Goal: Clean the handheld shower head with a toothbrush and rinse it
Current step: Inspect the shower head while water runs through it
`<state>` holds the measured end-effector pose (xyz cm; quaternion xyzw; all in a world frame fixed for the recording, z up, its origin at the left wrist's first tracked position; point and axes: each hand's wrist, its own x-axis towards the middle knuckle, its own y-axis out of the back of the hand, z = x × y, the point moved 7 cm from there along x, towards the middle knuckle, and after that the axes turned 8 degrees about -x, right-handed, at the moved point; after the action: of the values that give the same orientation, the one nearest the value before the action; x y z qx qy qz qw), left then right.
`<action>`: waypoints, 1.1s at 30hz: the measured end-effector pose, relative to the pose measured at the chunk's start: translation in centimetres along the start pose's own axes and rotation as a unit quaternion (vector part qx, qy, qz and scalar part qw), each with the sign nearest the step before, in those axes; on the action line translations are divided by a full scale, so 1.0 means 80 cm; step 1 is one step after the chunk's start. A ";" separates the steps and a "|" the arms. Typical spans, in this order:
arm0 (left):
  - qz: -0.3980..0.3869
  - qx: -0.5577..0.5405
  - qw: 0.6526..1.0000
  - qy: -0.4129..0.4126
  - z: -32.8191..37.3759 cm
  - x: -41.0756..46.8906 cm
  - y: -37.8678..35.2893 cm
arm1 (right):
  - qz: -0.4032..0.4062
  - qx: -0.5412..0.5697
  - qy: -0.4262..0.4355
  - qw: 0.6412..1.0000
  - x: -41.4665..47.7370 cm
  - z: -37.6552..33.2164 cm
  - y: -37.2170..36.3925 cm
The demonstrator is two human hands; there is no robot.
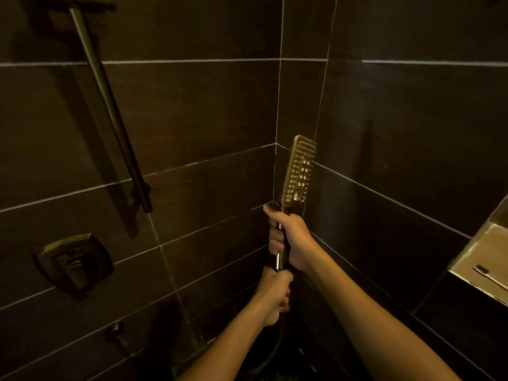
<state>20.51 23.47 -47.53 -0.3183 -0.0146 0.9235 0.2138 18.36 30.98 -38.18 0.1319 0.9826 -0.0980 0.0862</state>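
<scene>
The handheld shower head [300, 169] is a flat rectangular gold-toned head with a grid of nozzles, held upright in front of the dark tiled corner. My right hand [291, 240] is closed around its handle just below the head. My left hand [275, 295] grips the bottom of the handle where the dark hose [270, 353] joins and hangs down. A toothbrush [488, 274] lies in the wall niche at the right edge, away from both hands.
A slide rail [110, 105] runs down the left wall. Below it sit a square mixer valve [74, 261] and a small hose outlet [116, 329]. A lit recessed niche [475, 259] opens in the right wall. Dark tiles cover both walls.
</scene>
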 end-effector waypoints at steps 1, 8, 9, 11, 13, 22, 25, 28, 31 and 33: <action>-0.010 0.002 1.000 -0.002 0.002 0.004 0.009 | -0.012 0.002 -0.002 1.000 0.002 -0.002 -0.006; 0.020 -0.021 0.999 -0.042 0.021 0.027 0.063 | 0.176 -0.272 0.130 0.937 -0.010 -0.002 -0.017; 0.013 -0.025 0.999 -0.040 0.019 0.030 0.067 | 0.178 -0.270 0.124 0.938 -0.009 0.002 -0.016; -0.005 -0.026 0.999 -0.033 0.015 0.036 0.072 | 0.145 -0.249 0.106 0.952 -0.005 0.011 -0.019; -0.019 -0.014 0.999 -0.027 0.012 0.032 0.074 | 0.089 -0.168 0.095 0.977 -0.005 0.017 -0.025; -0.007 0.012 0.999 -0.050 0.007 0.031 0.085 | 0.079 -0.160 0.105 0.978 -0.013 0.013 -0.031; -0.043 0.014 0.999 -0.029 0.007 0.025 0.077 | 0.043 -0.057 0.085 0.994 -0.013 0.021 -0.024; -0.054 0.010 0.998 -0.032 0.010 0.015 0.065 | 0.039 0.015 0.065 0.997 -0.014 0.026 -0.028; -0.016 -0.018 0.998 -0.051 0.014 0.010 0.061 | 0.110 -0.159 0.100 0.976 -0.016 0.018 -0.026; -0.003 -0.038 0.998 -0.055 0.014 0.013 0.061 | 0.172 -0.326 0.138 0.919 -0.023 0.006 -0.022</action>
<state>17.26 19.60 -48.02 -0.2748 -0.0622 0.9376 0.2037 19.67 28.80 -37.97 0.2758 0.9243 0.2636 0.0039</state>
